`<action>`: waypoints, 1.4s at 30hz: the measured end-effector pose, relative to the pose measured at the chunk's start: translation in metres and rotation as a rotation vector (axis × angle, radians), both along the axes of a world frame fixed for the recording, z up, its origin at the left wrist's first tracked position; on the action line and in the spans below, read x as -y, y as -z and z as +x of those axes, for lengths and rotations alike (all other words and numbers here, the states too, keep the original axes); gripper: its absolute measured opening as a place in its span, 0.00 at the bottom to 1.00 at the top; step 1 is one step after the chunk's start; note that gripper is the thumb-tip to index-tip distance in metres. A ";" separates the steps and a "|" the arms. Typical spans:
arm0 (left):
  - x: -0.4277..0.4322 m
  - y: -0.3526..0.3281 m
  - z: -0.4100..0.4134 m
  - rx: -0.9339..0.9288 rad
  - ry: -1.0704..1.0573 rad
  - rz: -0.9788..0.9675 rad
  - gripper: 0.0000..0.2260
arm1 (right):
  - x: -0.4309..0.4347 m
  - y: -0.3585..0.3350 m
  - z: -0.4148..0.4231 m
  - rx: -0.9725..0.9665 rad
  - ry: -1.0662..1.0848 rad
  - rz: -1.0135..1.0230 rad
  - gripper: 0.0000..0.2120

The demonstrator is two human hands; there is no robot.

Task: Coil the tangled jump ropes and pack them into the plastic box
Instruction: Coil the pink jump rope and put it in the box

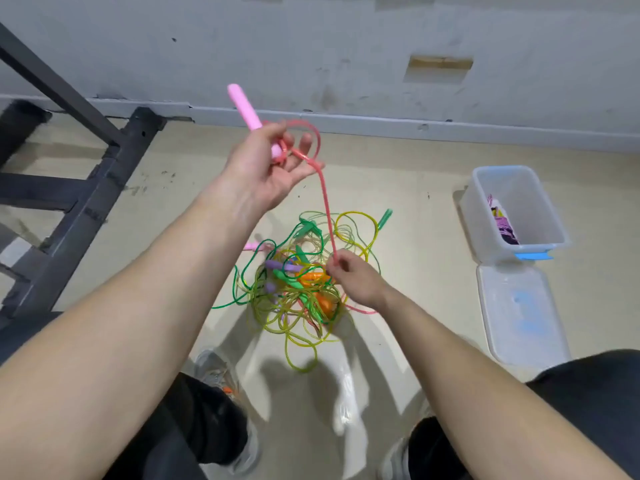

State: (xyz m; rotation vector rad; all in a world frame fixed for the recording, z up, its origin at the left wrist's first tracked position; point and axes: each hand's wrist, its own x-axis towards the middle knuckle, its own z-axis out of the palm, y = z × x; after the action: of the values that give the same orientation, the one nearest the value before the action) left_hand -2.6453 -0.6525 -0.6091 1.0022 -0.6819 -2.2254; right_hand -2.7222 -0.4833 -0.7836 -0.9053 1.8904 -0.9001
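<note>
Pink rope [325, 206] gripped in left hand [273, 161], pinched by right hand [353, 275], box [472, 202] well apart

The beige floor [415, 188] carries a tangle of jump ropes [294, 299], green, yellow, orange and purple, directly below the right grip [349, 275]. A pink rope [327, 216] trails out of the tangle just beside that grip's wrist. Well to the right of that grip stands the plastic box [485, 216], with its lid [519, 313] lying flat beside it. Left of the left grip [270, 164] stands a dark metal frame [86, 209].
</note>
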 end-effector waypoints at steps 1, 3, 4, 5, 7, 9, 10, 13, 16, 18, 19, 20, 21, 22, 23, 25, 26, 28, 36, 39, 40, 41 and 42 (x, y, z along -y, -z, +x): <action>0.006 0.005 0.005 0.016 -0.041 -0.032 0.07 | -0.002 0.002 -0.007 0.007 0.046 0.009 0.07; 0.010 0.022 0.013 0.157 -0.066 -0.275 0.05 | -0.002 -0.018 -0.018 0.211 0.234 -0.036 0.09; 0.009 0.036 0.016 0.302 -0.033 -0.487 0.05 | 0.001 -0.033 -0.023 0.345 0.336 -0.086 0.09; 0.004 0.050 0.021 0.453 0.039 -0.695 0.05 | 0.008 -0.050 -0.029 0.460 0.417 -0.149 0.09; -0.007 0.081 0.027 0.582 0.249 -0.923 0.05 | 0.022 -0.084 -0.041 0.631 0.505 -0.286 0.09; -0.026 0.103 0.028 0.481 0.441 -0.908 0.07 | 0.035 -0.119 -0.051 0.748 0.532 -0.393 0.11; -0.037 0.108 0.024 0.395 0.496 -0.857 0.06 | 0.041 -0.134 -0.055 0.769 0.545 -0.421 0.12; -0.061 0.105 0.010 0.152 0.614 -0.652 0.05 | 0.056 -0.164 -0.068 0.765 0.587 -0.444 0.13; -0.068 0.103 0.004 0.231 0.797 -0.793 0.05 | 0.063 -0.175 -0.080 0.755 0.717 -0.438 0.12; -0.064 0.109 0.007 0.407 0.768 -0.930 0.06 | 0.059 -0.179 -0.084 0.773 0.782 -0.429 0.09; -0.061 0.112 0.008 0.512 0.675 -1.004 0.07 | 0.057 -0.179 -0.086 0.802 0.814 -0.432 0.08; -0.057 0.114 0.007 0.618 0.548 -1.062 0.06 | 0.054 -0.179 -0.087 0.850 0.841 -0.444 0.08; -0.054 0.113 0.006 0.685 0.426 -1.086 0.05 | 0.051 -0.179 -0.087 0.904 0.872 -0.463 0.09; -0.052 0.113 0.003 0.708 0.339 -1.068 0.04 | 0.049 -0.178 -0.087 0.956 0.891 -0.479 0.11; -0.052 0.113 -0.001 0.682 0.310 -1.025 0.03 | 0.049 -0.179 -0.084 1.008 0.895 -0.491 0.12; -0.056 0.113 -0.016 0.567 0.389 -0.953 0.09 | 0.050 -0.183 -0.078 1.096 0.880 -0.505 0.10; -0.061 0.114 -0.024 0.512 0.461 -0.929 0.13 | 0.051 -0.185 -0.075 1.119 0.867 -0.511 0.09; -0.076 0.114 -0.038 0.442 0.586 -0.881 0.18 | 0.051 -0.190 -0.077 1.141 0.851 -0.534 0.10; -0.067 0.105 -0.009 0.257 0.718 -0.525 0.10 | 0.029 -0.162 -0.132 0.432 0.902 -0.478 0.08; -0.051 0.063 -0.013 0.139 0.522 -0.315 0.09 | 0.008 -0.105 -0.120 0.307 0.842 -0.247 0.09; -0.047 0.047 -0.018 0.093 0.483 -0.260 0.09 | 0.003 -0.085 -0.109 0.373 0.797 -0.184 0.10; -0.044 0.034 -0.023 0.054 0.452 -0.217 0.09 | 0.001 -0.066 -0.095 0.386 0.693 -0.114 0.12; -0.041 0.024 -0.028 0.014 0.425 -0.177 0.09 | 0.001 -0.049 -0.080 0.352 0.534 -0.060 0.19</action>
State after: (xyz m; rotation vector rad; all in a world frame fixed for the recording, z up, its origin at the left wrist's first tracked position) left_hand -2.6732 -0.6113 -0.6327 0.8441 -1.1660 -2.4578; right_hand -2.8020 -0.4848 -0.7342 -0.2372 1.8199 -1.3390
